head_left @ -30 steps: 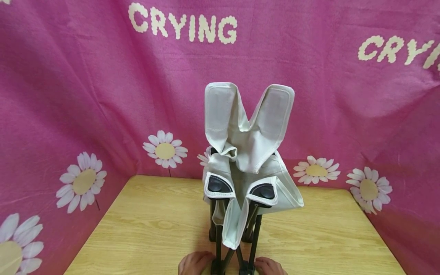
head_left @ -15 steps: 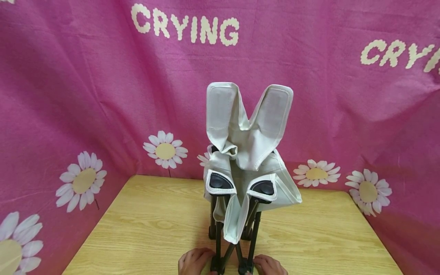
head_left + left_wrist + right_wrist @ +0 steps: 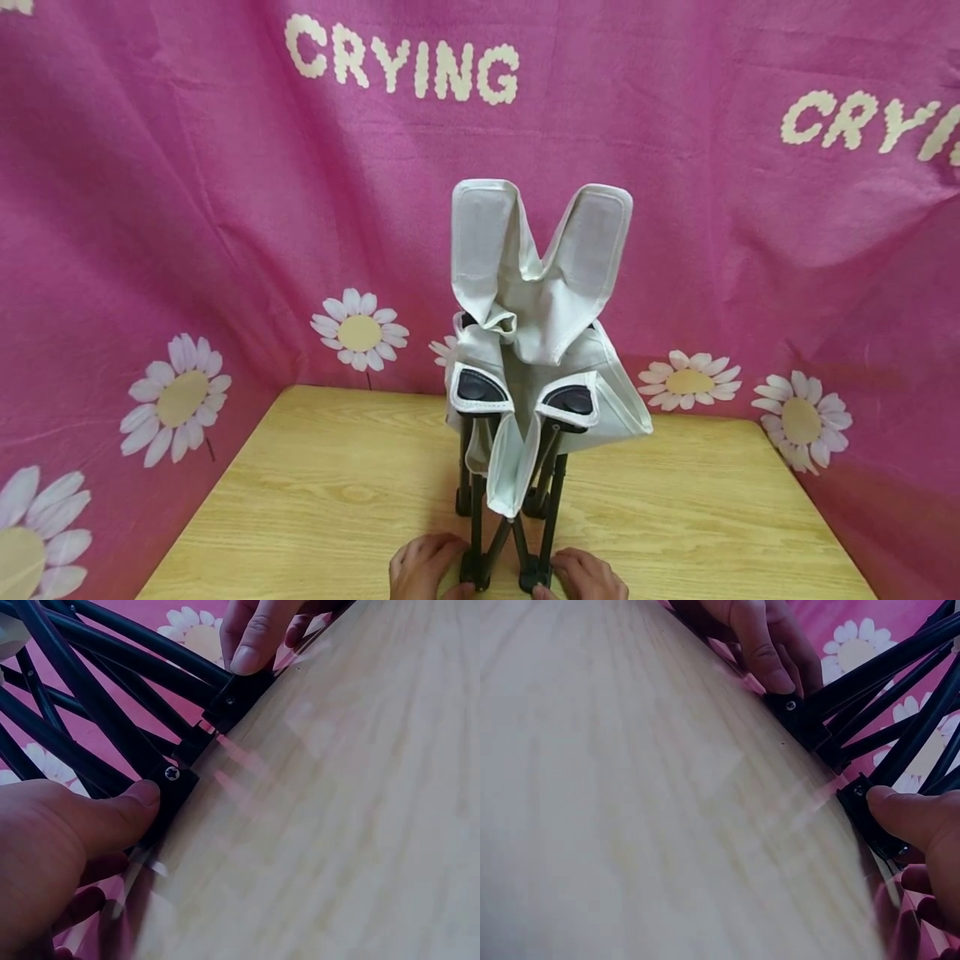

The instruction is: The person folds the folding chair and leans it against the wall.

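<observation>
A folding camp chair stands nearly folded on the table, its off-white fabric bunched over black crossed legs. Two fabric flaps stick up at the top, and black corner patches face me. My left hand pinches the near left foot, its thumb on the foot's near face, beside a screw in the left wrist view. My right hand grips the near right foot the same way, its thumb against the black plastic. Both hands rest low at the table surface.
The wooden table spreads out on both sides of the chair. A pink cloth with daisies and lettering hangs behind it and along both sides. The chair's far feet stand farther back on the tabletop.
The chair has shifted slightly away from me, its near feet and fabric sitting higher in the head view. Both hands moved with it, and their thumbs now show on the feet.
</observation>
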Demonstrator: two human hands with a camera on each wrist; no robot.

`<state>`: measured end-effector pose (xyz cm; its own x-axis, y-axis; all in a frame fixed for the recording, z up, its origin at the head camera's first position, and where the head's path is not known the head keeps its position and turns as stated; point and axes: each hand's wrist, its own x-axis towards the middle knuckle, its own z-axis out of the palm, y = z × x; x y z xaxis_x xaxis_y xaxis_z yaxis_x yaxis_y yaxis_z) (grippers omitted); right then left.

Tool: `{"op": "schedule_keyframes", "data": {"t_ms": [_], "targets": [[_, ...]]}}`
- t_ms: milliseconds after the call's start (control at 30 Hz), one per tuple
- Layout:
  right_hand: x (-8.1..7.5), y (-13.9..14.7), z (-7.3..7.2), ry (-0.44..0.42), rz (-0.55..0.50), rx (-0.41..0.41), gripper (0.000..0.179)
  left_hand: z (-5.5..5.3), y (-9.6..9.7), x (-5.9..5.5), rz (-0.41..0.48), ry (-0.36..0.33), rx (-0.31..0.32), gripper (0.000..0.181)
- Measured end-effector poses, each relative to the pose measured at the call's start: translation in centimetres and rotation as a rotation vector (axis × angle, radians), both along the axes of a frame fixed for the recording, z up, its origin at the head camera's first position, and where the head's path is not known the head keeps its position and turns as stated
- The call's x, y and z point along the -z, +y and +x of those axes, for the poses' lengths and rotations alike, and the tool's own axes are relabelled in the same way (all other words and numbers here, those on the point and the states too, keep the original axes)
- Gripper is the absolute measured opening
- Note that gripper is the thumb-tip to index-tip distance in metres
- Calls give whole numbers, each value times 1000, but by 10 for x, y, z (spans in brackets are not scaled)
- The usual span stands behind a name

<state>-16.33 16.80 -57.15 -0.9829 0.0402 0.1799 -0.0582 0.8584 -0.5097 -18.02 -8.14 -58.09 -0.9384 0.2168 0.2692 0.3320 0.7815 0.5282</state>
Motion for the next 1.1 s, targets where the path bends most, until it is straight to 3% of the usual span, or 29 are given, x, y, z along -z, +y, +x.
{"op": "schedule_keyframes", "data": {"t_ms": [167,433,733,1100], "targets": [[-1,-1,-5,-60,-54,32,42,-3,0,-2,4,-38,2,36],[-2,-2,-7,-69,-84,63,39,-6,1,-3,33,-62,-6,35],[-8,-2,-15,-166,-89,67,45,-12,4,-1,37,48,-31,36],[-4,-2,-23,-81,-65,74,44,-20,7,-5,35,37,-56,38]]}}
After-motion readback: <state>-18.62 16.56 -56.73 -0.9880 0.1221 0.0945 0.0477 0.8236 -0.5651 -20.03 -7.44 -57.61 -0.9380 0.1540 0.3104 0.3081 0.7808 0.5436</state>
